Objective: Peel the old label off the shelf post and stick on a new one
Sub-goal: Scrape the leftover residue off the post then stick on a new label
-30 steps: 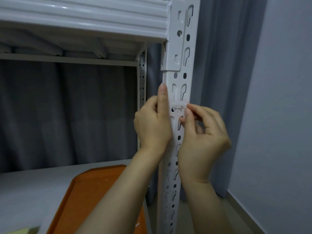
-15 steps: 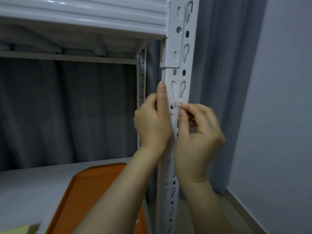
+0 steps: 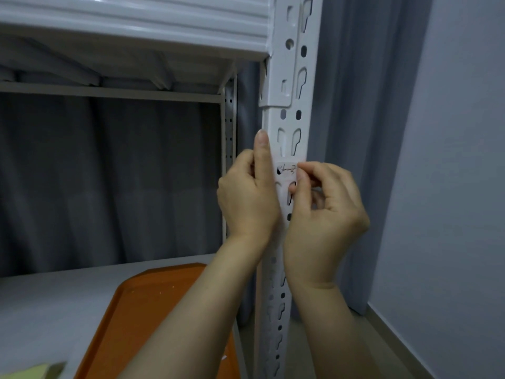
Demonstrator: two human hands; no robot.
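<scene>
A white slotted shelf post (image 3: 289,121) runs from top to bottom at the centre. A small white label (image 3: 287,170) with black handwriting is stuck across the post at mid height. My left hand (image 3: 247,195) rests against the post's left edge, index finger pointing straight up beside the label. My right hand (image 3: 325,214) is at the label's right end, thumb and fingertips curled and pinched on that edge. My fingers hide the right edge of the label, so whether it has lifted off the post cannot be told.
An orange tray (image 3: 131,318) lies on the grey lower shelf (image 3: 41,305). A yellow-green pad (image 3: 30,372) shows at the bottom left corner. The white upper shelf (image 3: 131,26) hangs overhead. Grey curtains (image 3: 109,173) hang behind, and a pale wall (image 3: 451,187) stands at the right.
My right hand's fingertips have shifted along the label's right end, down over it and back up to its edge. My left hand has stayed against the post.
</scene>
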